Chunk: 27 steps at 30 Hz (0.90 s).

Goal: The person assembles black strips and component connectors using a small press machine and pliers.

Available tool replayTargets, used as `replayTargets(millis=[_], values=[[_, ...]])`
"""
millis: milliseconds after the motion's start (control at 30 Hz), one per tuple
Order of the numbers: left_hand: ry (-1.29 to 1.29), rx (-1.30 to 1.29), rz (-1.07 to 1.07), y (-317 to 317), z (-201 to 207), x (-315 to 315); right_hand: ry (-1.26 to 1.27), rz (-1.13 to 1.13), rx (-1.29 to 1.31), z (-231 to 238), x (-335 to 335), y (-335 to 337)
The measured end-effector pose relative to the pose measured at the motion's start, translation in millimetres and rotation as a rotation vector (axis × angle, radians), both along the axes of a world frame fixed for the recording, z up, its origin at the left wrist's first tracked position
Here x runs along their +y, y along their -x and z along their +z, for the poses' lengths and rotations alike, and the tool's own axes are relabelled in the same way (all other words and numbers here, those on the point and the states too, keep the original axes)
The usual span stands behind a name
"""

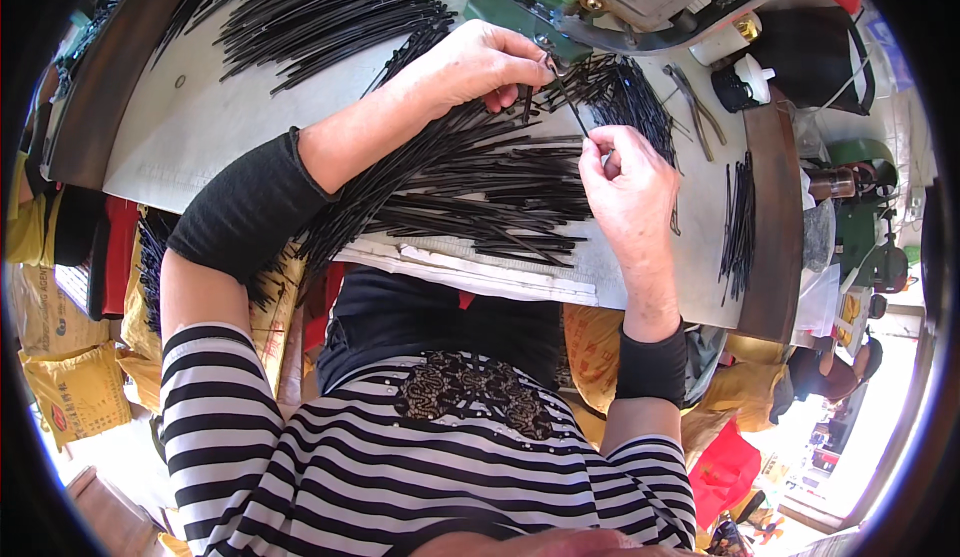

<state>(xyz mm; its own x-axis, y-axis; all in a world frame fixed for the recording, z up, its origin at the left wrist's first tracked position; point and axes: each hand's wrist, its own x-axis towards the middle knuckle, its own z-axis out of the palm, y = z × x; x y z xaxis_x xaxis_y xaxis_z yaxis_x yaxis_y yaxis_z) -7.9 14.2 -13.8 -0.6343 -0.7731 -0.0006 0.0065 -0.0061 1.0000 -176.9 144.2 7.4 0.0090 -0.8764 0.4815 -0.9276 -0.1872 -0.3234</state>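
Two hands: left hand (480, 62), right hand (625, 182) pinch one thin black strip (568, 105); three strip heaps (480, 182)

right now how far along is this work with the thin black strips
Possibly done: a small neat bundle of black strips lies apart at the table's right edge. In hand: the left hand and right hand pinch one thin black strip between their fingers. Left: a big loose heap of black strips under the hands, plus another spread at the far left. Most looks unhandled.
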Motion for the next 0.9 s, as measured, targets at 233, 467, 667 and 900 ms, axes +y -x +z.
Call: replayTargets(millis=[233,467,667,900], values=[[0.01,-0.024,0.075,0,1,3,-0.073,-0.021,-0.146,-7,-3,-7],[0.033,-0.03,0.033,4,6,11,-0.245,0.066,-0.344,-9,-16,-3],[0.04,-0.066,-0.048,4,5,13,-0.169,0.084,-0.347,-8,-18,-4],[-0.003,-0.08,-0.102,4,6,10,-0.154,0.126,-0.476,-18,-18,-2]])
